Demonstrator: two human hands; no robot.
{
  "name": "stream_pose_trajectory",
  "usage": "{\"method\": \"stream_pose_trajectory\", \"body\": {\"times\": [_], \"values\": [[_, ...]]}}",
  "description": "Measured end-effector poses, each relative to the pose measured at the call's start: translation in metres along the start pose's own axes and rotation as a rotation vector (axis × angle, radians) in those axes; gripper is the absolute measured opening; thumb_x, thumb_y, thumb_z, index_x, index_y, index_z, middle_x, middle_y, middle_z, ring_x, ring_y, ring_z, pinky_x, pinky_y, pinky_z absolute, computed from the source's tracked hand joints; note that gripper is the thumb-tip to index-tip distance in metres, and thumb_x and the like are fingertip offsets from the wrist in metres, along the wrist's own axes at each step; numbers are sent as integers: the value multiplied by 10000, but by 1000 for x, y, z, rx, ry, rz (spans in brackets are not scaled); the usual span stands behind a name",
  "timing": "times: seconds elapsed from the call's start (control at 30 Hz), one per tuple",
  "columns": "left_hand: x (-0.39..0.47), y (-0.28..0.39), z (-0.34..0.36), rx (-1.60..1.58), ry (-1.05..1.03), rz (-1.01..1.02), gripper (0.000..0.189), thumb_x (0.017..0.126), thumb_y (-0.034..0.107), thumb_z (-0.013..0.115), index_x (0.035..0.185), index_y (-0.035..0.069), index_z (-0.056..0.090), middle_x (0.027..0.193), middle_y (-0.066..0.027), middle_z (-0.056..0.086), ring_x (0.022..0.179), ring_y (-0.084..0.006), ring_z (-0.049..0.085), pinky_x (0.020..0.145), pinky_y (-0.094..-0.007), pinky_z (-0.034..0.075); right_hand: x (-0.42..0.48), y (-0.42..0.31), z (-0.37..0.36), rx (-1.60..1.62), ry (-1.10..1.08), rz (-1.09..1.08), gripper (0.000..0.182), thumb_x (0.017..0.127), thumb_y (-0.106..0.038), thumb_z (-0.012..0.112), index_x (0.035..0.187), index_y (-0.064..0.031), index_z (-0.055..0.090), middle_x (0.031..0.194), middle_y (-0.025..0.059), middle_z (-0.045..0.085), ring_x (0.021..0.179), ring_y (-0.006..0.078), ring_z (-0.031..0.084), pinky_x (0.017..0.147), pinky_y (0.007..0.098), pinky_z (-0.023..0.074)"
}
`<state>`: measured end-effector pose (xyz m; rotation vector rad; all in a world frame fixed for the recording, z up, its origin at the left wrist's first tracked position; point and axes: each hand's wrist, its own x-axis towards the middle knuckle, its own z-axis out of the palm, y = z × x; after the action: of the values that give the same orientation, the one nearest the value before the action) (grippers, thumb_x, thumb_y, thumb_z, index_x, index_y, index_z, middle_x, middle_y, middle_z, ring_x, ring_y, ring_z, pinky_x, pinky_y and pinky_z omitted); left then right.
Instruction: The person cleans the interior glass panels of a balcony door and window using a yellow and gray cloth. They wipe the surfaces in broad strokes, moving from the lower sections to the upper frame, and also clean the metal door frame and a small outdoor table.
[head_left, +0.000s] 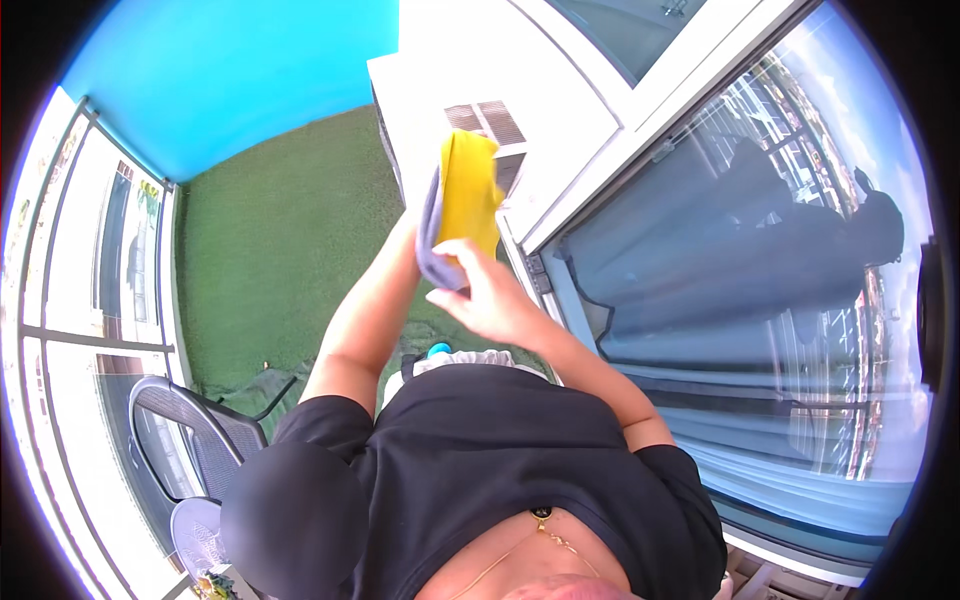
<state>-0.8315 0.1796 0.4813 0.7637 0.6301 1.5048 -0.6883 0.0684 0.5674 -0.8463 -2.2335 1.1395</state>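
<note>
A folded cloth (469, 199), yellow on the face towards me and grey along its left and lower edge, is held up in front of my body. My left forearm (367, 315) reaches up behind it. The left hand itself is mostly hidden by the cloth and lost in glare, so its finger positions do not show. My right hand (491, 296) is at the cloth's lower end. Its thumb and forefinger lie on either side of the grey edge, pinching it.
Beyond the cloth stands a white box-shaped unit (420, 97) with a louvred grille. A sliding glass door (720, 300) runs along the right. To the left are a railing (97, 345) and a grey mesh chair (199, 427). Green artificial turf (277, 240) covers the floor up to a blue wall (247, 67).
</note>
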Motion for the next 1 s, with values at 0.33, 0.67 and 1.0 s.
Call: {"method": "stream_pose_trajectory", "body": {"times": [0.33, 0.67, 1.0], "values": [[-10, 30, 6, -169, -335, -17, 376, 931, 200, 433, 1273, 46, 399, 1231, -143, 517, 1114, -232, 525, 969, -362, 418, 45, 26, -52, 480, 355, 76, 239, 931, -128, 480, 1129, 1, 515, 924, 57, 598, 819, 92, 548, 739, 227, 439], [77, 1, 32, -170, -137, -517, 303, 904, 192, 500, 1154, 24, 528, 1009, -73, 609, 887, -164, 598, 801, -342, 510, 116, 162, -120, -423, 802, -141, 289, 869, -192, 577, 1040, 34, 518, 922, 169, 558, 872, 244, 552, 797, 338, 426], [168, 60, 136, 952, -1015, 300, 444, 794, 95, 600, 1229, 89, 509, 1078, -182, 571, 1017, -307, 550, 893, -359, 432, 157, 199, -225, 1883, -337, 120, 653, 903, -605, 246, 1278, -104, 431, 1123, 113, 576, 966, 267, 583, 859, 388, 451]]}}
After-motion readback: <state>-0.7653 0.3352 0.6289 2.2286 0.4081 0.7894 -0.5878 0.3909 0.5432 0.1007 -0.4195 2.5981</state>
